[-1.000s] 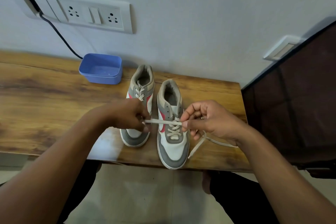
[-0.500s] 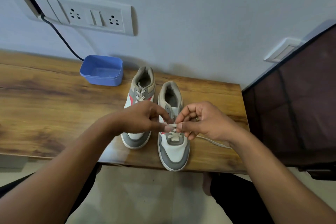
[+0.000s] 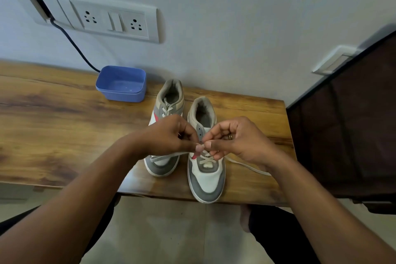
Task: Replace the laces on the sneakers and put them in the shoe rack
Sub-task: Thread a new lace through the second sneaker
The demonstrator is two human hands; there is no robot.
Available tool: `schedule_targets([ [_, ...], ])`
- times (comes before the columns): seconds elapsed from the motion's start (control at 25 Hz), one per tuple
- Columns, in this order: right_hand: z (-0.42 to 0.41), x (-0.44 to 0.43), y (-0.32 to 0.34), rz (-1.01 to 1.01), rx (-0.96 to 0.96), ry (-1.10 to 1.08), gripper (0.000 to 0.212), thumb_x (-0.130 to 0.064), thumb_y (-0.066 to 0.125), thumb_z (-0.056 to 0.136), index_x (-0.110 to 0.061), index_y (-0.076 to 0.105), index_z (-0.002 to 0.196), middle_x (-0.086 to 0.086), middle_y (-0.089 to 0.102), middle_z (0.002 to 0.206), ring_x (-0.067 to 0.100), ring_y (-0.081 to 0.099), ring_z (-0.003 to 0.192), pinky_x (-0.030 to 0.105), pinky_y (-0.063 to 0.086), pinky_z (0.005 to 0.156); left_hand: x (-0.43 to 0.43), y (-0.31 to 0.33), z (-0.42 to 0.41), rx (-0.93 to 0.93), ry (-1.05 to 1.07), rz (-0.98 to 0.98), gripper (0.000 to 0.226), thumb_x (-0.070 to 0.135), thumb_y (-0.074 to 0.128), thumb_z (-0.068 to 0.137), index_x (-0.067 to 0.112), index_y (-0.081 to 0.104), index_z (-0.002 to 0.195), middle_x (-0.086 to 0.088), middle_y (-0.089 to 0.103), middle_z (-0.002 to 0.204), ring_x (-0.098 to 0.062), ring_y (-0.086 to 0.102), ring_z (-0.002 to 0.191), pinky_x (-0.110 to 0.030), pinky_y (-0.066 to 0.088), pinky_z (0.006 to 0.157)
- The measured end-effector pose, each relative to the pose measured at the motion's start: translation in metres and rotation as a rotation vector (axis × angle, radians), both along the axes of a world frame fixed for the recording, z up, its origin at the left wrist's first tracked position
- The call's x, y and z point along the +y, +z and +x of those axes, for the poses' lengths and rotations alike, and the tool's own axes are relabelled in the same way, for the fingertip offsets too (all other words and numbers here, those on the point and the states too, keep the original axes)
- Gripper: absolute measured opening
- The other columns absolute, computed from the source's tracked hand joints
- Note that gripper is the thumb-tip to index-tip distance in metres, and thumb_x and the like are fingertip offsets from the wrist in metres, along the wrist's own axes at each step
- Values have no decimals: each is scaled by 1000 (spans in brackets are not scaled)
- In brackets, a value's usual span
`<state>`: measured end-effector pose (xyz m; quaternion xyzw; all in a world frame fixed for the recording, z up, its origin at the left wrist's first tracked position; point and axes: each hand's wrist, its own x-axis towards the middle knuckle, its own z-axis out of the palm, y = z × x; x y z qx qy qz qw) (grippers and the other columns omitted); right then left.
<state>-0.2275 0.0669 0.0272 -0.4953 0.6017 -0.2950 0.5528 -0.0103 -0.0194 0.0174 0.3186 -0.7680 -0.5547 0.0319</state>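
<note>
Two grey, white and pink sneakers stand side by side on a wooden table, toes toward me. The left sneaker is laced to the top. The right sneaker has a cream lace crossed only through its lower eyelets. My left hand and my right hand meet fingertip to fingertip above the right sneaker's middle eyelets, both pinching the lace. One loose end trails left across the left sneaker's toe, the other trails right over the table.
A blue plastic tub sits at the back by the wall, left of the sneakers. A socket panel with a dark cable is on the wall. A dark cabinet stands right of the table. The right sneaker's toe is at the table's front edge.
One second ago my hands held a stretch of lace taut between them. They have come together over the right sneaker, and a lace end now trails left across the other sneaker's toe.
</note>
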Motion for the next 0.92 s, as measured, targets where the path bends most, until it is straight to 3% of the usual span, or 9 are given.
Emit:
schedule_targets([
  [0.16,-2,0,-1,-28,28,-32,11,-1,82,87,-2,79,97,18,78,87,28,74,76,38,65,73,-3,0,5,-40,22,-31,11,28,79,88,17,81,85,-3,74,76,-5,58,64,-19,46,62],
  [0.24,3,-2,-2,-37,25,-46,13,-2,83,85,-1,78,97,19,78,88,28,74,76,36,65,71,2,0,1,-23,69,-53,16,31,79,87,15,80,86,0,75,78,-4,62,66,-15,47,62],
  [0.4,6,-9,-4,-83,67,-178,16,-7,91,78,-6,78,89,11,78,79,21,74,69,32,64,64,8,-3,-8,135,293,74,15,19,80,85,5,78,88,-10,77,80,-25,75,79,-31,60,76],
  [0.48,4,-12,-3,-90,66,-217,14,-6,90,80,-7,79,89,10,78,79,18,75,69,32,64,65,12,-4,-11,180,400,209,15,12,77,87,-2,74,93,-20,76,81,-31,74,73,-36,63,72],
  [0.6,3,-14,-2,-74,-2,-176,14,2,83,84,-3,80,97,15,79,85,19,75,74,32,65,70,15,-3,-14,203,511,307,15,6,75,87,-4,74,98,-26,73,81,-22,67,62,-29,60,58],
  [0.8,10,-19,-5,-108,109,-240,10,-4,84,85,-10,79,91,6,77,75,15,74,66,31,62,62,10,-4,-13,97,567,119,6,7,76,88,1,76,88,-9,71,63,-12,59,50,-18,47,46],
  [0.92,8,-18,-13,-178,450,-151,9,-14,81,89,-23,80,88,-6,74,70,2,68,61,21,53,59,14,-12,-10,-17,559,-62,7,16,76,89,11,76,84,-2,73,65,-10,64,52,-26,53,52],
])
